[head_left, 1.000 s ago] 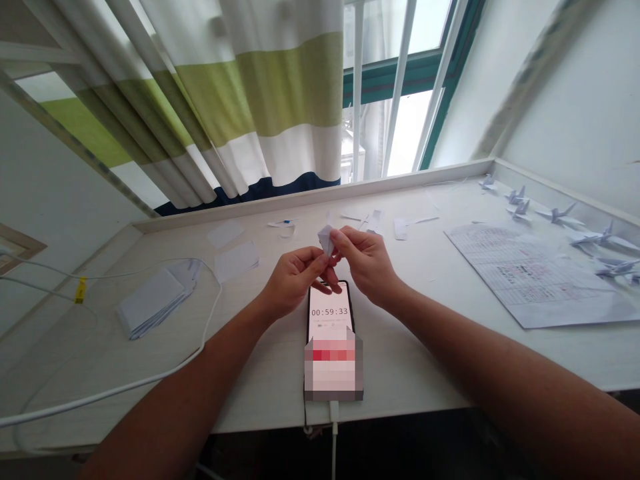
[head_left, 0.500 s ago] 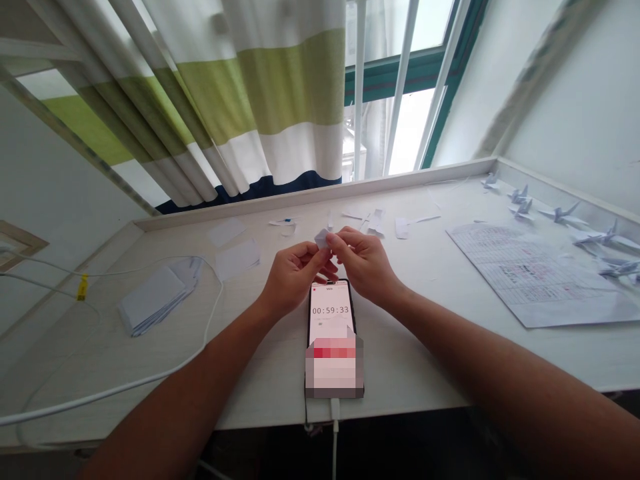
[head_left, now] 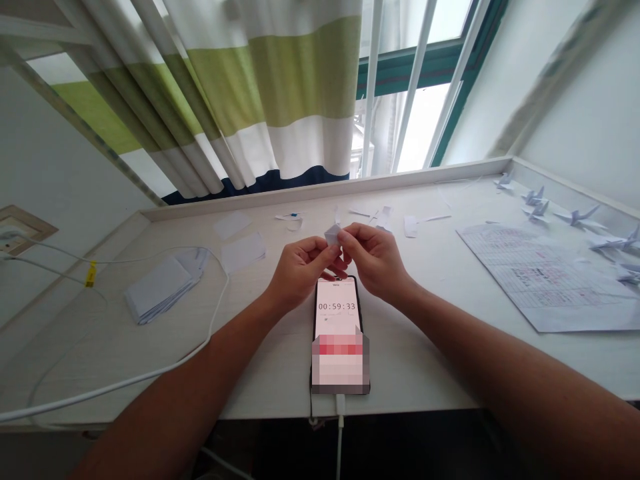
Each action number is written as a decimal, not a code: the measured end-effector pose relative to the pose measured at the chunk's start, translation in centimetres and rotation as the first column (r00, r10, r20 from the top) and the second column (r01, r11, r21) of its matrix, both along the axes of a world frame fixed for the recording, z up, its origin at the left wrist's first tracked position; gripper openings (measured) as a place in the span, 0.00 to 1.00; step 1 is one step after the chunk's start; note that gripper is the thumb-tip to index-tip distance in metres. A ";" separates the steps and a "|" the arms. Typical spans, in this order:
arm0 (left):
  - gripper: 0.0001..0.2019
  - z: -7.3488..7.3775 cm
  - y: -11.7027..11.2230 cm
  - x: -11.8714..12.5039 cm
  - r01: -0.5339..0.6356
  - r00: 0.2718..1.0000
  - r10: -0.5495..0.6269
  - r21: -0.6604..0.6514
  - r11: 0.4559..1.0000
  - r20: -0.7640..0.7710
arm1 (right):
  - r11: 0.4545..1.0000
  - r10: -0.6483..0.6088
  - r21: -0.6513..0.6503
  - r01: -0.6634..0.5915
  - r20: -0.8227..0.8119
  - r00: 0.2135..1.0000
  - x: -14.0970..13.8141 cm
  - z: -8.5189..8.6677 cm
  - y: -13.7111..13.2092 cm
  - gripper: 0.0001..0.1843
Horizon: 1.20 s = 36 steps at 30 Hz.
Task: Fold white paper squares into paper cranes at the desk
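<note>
Both my hands meet above the desk, pinching one small folded piece of white paper (head_left: 333, 235) between their fingertips. My left hand (head_left: 301, 271) grips it from the left, my right hand (head_left: 376, 261) from the right, fingers closed. Just below the hands a phone (head_left: 337, 313) lies flat on the desk, its screen showing a timer at 00:59:33.
A stack of white paper squares (head_left: 163, 288) lies at the left, looped by a white cable (head_left: 150, 377). Loose paper scraps (head_left: 385, 217) sit near the window ledge. A printed sheet (head_left: 543, 275) and several folded paper cranes (head_left: 536, 208) are at the right.
The hands have turned the folded paper slightly and it sits a little lower between the fingertips. The view has shifted a bit to the left.
</note>
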<state>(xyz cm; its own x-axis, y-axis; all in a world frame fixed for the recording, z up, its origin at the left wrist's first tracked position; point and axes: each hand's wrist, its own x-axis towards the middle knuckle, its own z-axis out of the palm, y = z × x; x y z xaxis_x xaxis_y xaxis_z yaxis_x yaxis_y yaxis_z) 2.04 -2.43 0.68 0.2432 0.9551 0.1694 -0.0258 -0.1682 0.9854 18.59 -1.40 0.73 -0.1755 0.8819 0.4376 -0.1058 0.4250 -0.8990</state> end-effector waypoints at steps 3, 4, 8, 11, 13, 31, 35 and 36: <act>0.18 0.1 0.1 -0.2 -0.054 0.998 0.055 0.055 0.997 -0.012 | 0.998 -0.038 0.046 0.034 0.081 0.996 0.0 0.0 0.0 0.22; 0.18 0.1 0.2 -0.3 -0.076 0.997 0.077 0.072 0.995 -0.004 | 0.997 -0.056 0.063 0.049 0.108 0.993 0.0 0.0 0.0 0.22; 0.18 0.3 0.4 -0.3 -0.105 0.994 0.103 0.084 0.991 0.031 | 0.992 -0.113 0.087 0.097 0.202 0.973 0.1 -0.1 0.0 0.19; 0.18 0.4 0.3 -0.2 -0.097 0.995 0.094 0.075 0.993 0.038 | 0.988 -0.142 0.092 0.124 0.225 0.964 0.0 -0.2 -0.1 0.18; 0.19 0.5 0.3 -0.2 -0.094 0.995 0.091 0.076 0.993 0.042 | 0.985 -0.161 0.101 0.141 0.225 0.961 0.0 -0.2 -0.1 0.18; 0.16 1.1 0.2 -0.4 -0.125 0.988 0.124 0.003 0.992 0.089 | 0.997 -0.081 0.005 0.081 0.135 0.988 0.0 -0.3 -0.1 0.21; 0.15 1.1 0.4 -0.5 -0.146 0.983 0.146 -0.004 0.989 0.112 | 0.997 -0.078 -0.003 0.079 0.092 0.993 0.1 -0.3 0.0 0.11; 0.15 1.1 0.4 -0.5 -0.149 0.982 0.148 -0.009 0.989 0.120 | 0.997 -0.072 0.000 0.072 0.087 0.994 0.0 -0.3 0.0 0.11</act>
<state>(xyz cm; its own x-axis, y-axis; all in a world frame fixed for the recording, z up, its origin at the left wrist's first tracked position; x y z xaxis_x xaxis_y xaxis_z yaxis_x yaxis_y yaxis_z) 1.54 -2.03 1.74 0.0766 0.9790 0.1889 -0.1183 -0.1792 0.9767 18.64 -1.38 0.45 -0.1491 0.8950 0.4203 0.0038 0.4256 -0.9049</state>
